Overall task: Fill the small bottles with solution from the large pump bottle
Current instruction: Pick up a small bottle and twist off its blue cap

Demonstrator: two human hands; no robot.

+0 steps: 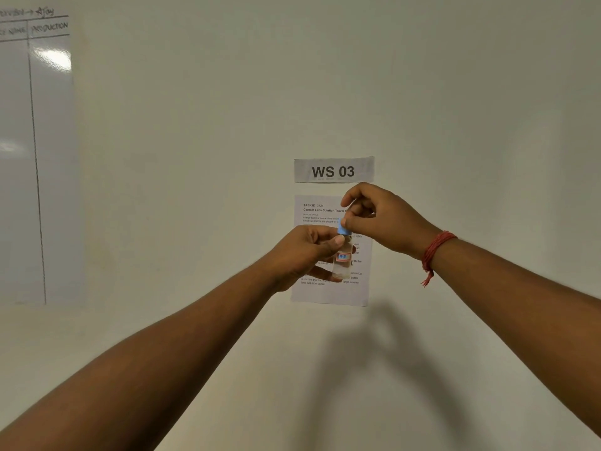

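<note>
A small clear bottle [343,260] with a red-and-blue label is held upright in the air in front of the wall. My left hand [309,253] grips its body from the left, thumb against its neck. My right hand [379,219] pinches the blue cap [342,228] on top of the bottle from the right. A red thread band circles my right wrist. The large pump bottle is not in view.
A printed task sheet [325,294] hangs on the pale wall behind my hands, under a sign [333,170] reading "WS 03". A glossy whiteboard [35,157] with handwritten headings fills the left edge. No table surface shows.
</note>
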